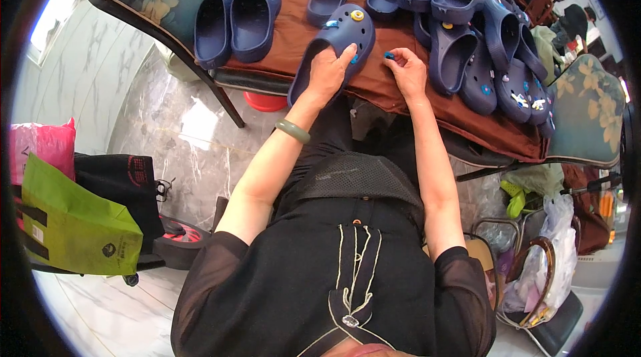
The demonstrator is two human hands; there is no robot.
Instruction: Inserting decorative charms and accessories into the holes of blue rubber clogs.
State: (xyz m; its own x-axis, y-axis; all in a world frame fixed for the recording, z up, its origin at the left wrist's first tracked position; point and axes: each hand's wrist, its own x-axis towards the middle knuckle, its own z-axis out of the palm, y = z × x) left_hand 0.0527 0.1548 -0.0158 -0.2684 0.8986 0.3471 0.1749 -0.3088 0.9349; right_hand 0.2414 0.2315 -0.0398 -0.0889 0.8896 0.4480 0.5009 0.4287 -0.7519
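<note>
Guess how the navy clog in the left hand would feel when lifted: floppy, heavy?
The navy clog looks like moulded foam, so it's probably light for its size. It shows no obvious dent under the left hand, suggesting springy, not floppy.

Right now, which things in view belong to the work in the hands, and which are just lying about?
Likely work:
dark blue clog, held in the left hand
small blue piece, pinched in the right hand
other clogs

Likely unrelated:
green bag
pink package
black bag
</note>
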